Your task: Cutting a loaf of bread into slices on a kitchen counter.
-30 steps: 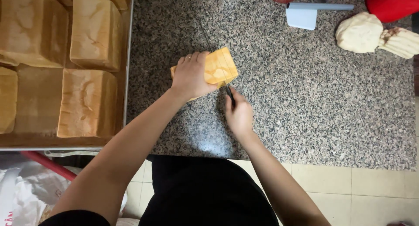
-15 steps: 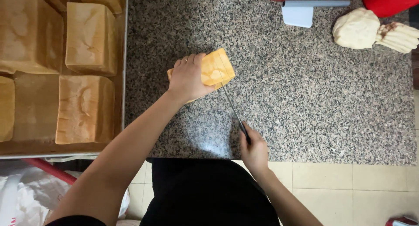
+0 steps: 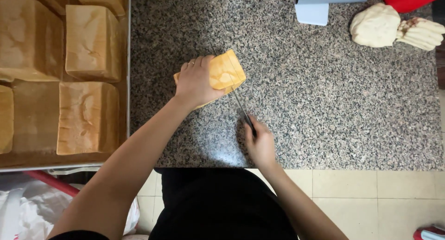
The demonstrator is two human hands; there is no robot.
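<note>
Slicing is underway: the left hand point(image 3: 197, 82) clamps the golden square bread loaf point(image 3: 226, 72) on the speckled granite counter point(image 3: 324, 105). The right hand point(image 3: 259, 145), fist closed around a slim dark-handled knife point(image 3: 241, 105), needs a steady, straight stroke next.

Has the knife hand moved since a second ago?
Yes. The right hand with the knife has drawn back from the loaf toward the counter's near edge.
</note>
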